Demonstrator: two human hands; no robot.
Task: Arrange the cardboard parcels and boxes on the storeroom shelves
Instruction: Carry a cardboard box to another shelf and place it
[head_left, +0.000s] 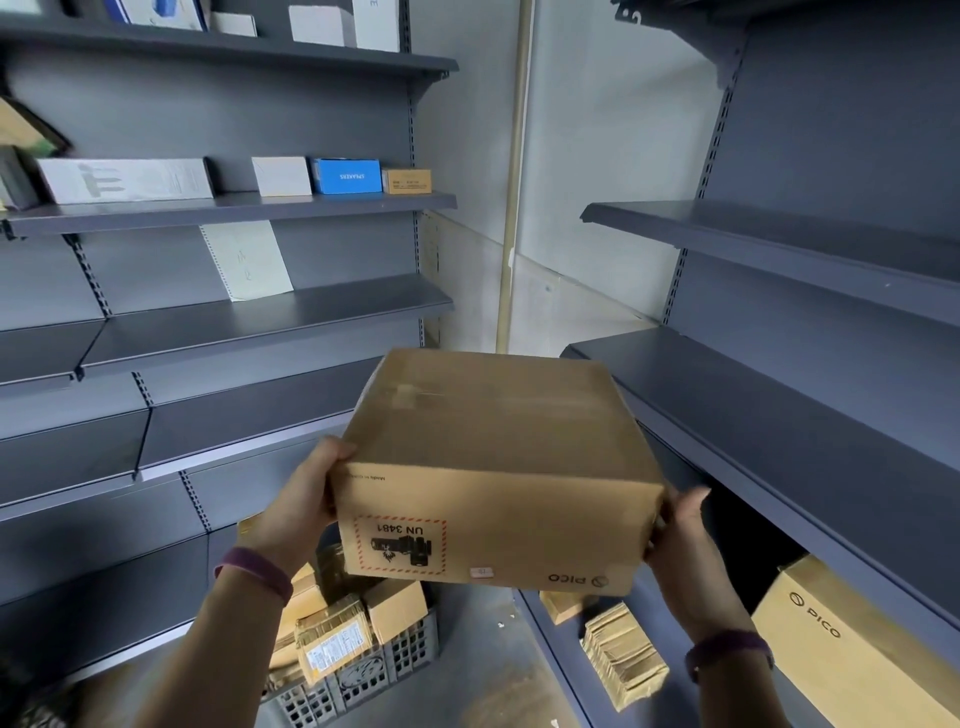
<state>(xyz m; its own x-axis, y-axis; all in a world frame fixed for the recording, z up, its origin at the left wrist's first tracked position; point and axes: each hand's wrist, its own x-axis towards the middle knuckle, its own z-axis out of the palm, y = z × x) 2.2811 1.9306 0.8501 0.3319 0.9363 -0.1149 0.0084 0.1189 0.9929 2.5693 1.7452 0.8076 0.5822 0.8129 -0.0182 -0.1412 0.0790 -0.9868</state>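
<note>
Box: a brown cardboard box (498, 457), taped shut, is held in the air between the two shelf units, its right edge close to the front lip of the right-hand shelf (779, 415). The print on its near side (a "UN 3481" label and the word "PICO") reads upside down.
Left hand: the left hand (304, 499) grips the box's left side, thumb on the top edge.
Right hand: the right hand (685, 535) clamps the right side, fingers curled against the cardboard.
Wrists: a purple band (254, 569) on the left, another (727, 649) on the right.
Below: a grey crate (363, 680) on the floor holds brown parcels (332, 639).
Lower right shelf: a second PICO box (841, 649), with a bundle of padded envelopes (623, 654) to its left.
Left shelf: on the upper left shelf (234, 205), a white box (280, 175), a blue box (347, 175) and a small brown box (406, 181) stand side by side.
</note>
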